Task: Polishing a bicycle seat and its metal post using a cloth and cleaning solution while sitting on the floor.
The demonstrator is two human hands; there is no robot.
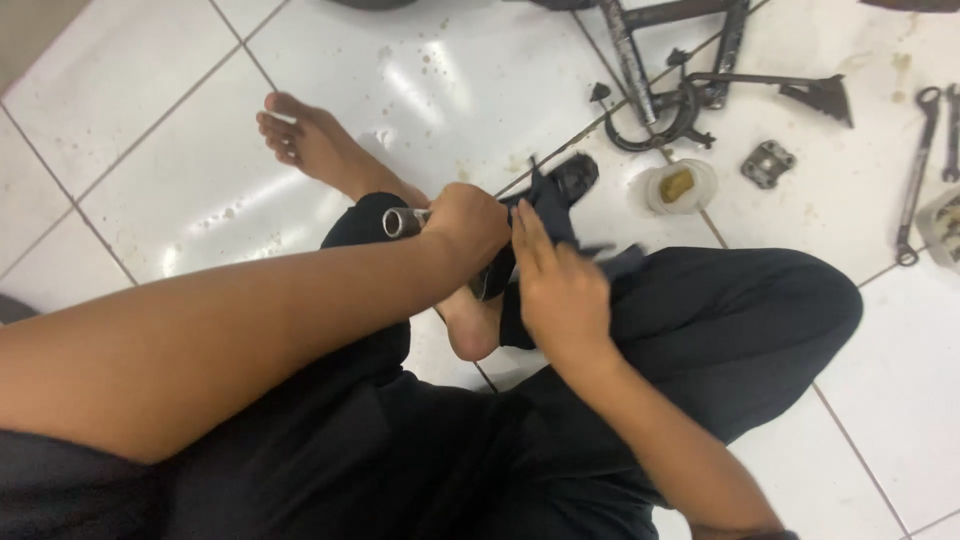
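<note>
Steel tube [398,222], shiny, round and open-ended, juts left from the left hand [466,226], whose grip is closed tight round it above the lap. It looks stiff, fairly heavy, likely oily and slippery; best held mid-shaft. Right hand [556,290] presses a dark rag [548,205] on it, fingers nearly flat.

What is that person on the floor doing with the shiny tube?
A person sits on a white tiled floor. The left hand grips a shiny metal tube, and the right hand presses a dark cloth against its far end. Nearby on the tiles lie dark metal parts, a small tub of yellowish stuff and some wrenches.
</note>
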